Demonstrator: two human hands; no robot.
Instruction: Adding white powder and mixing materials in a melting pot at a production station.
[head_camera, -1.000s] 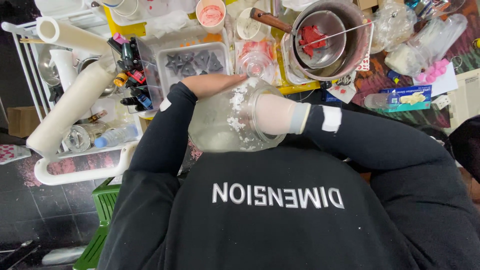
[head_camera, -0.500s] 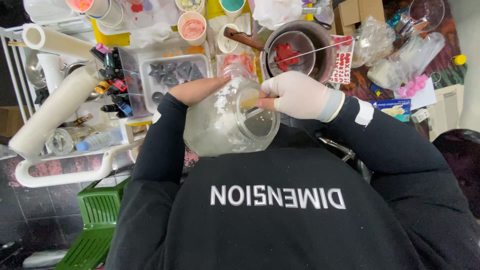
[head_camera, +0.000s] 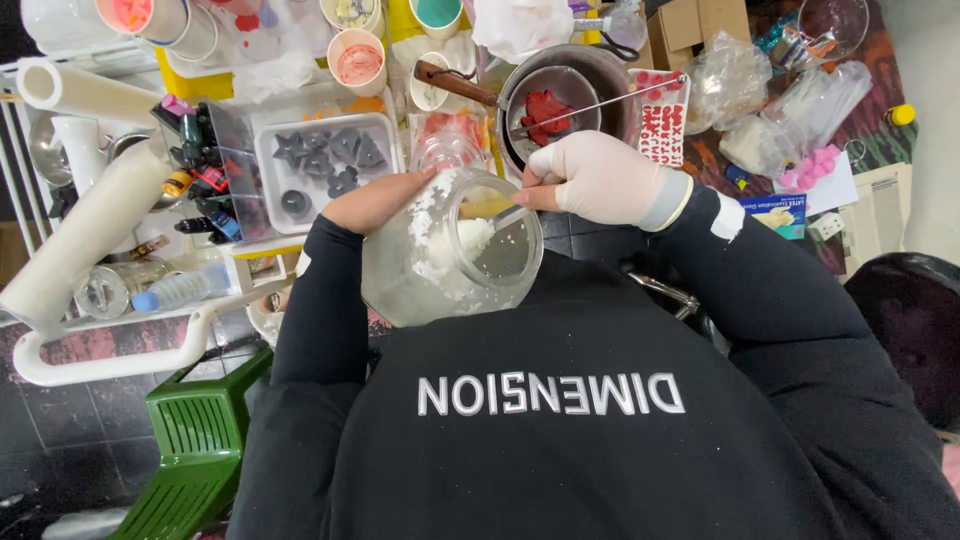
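Note:
My bare left hand (head_camera: 375, 200) grips the far side of a large clear jar (head_camera: 440, 270), which is held tilted against my chest, mouth turned right. White flakes coat its inside and lie in a heap at the bottom. My right hand (head_camera: 600, 178), in a white glove, is at the jar's rim, its fingers pinched on a small yellowish scoop (head_camera: 487, 207) that reaches into the mouth. Both sleeves are black.
Beyond the jar stand a metal pot (head_camera: 560, 100) holding red material, a grey tray (head_camera: 325, 165) of dark star-shaped moulds, several cups and small bottles. White rolls (head_camera: 80, 230) lie at the left, plastic bags (head_camera: 790, 100) at the right, and a green crate (head_camera: 200, 450) below left.
My gloved right hand was deep inside the jar and has drawn back out to its rim. The jar has tilted so that its mouth shows more.

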